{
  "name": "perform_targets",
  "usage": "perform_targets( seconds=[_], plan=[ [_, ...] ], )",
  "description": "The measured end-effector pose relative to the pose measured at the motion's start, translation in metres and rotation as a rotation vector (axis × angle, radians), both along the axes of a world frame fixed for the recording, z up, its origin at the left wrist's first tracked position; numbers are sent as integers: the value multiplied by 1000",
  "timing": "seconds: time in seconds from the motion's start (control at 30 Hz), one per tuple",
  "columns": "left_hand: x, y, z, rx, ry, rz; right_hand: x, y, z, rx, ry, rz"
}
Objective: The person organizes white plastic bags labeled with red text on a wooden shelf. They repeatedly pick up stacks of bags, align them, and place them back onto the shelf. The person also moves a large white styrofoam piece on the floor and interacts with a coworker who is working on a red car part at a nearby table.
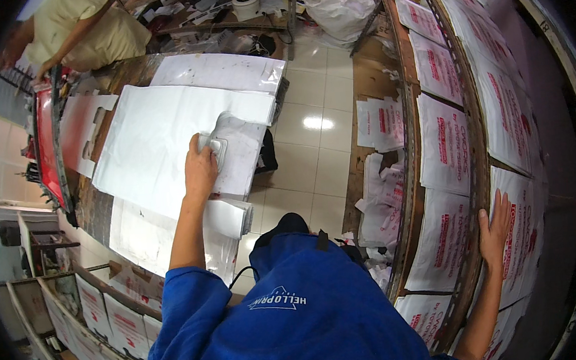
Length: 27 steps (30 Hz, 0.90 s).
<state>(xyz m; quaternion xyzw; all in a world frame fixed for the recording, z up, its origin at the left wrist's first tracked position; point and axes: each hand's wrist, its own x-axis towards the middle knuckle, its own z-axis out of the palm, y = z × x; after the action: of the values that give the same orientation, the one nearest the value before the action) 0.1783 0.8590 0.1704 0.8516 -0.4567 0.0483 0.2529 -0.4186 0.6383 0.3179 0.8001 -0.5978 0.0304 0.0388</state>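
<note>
My left hand (200,170) reaches over a worktable and is closed on the edge of a blank white plastic bag (156,133), beside a cut-out that looks like its handle hole. This bag lies on top of a pile of similar flat white sheets. Off to the right, my right hand (498,231) lies with fingers stretched on a white bag with red print (520,219), one of several laid flat on a rack shelf. The fingertips rest on its surface and hold nothing.
At the upper left a person in a pale yellow top (83,30) stands by a red screen-like frame (48,141). The metal rack (461,65) runs along my right side. A tiled floor aisle (310,121) separates it from the table. Another rack of printed bags (124,321) stands lower left.
</note>
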Motion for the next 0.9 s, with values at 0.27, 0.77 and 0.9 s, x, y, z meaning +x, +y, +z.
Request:
perform_targets(
  seconds=[0.27, 0.77, 0.9],
  plan=[
    [13, -3, -17, -121, 129, 58, -2, -2, -3, 5, 14, -20],
    [22, 5, -2, -163, 750, 62, -1, 0, -1, 17, 12, -15],
    [20, 2, 0, -200, 800, 140, -4, -2, -4, 7, 31, -24]
  ],
)
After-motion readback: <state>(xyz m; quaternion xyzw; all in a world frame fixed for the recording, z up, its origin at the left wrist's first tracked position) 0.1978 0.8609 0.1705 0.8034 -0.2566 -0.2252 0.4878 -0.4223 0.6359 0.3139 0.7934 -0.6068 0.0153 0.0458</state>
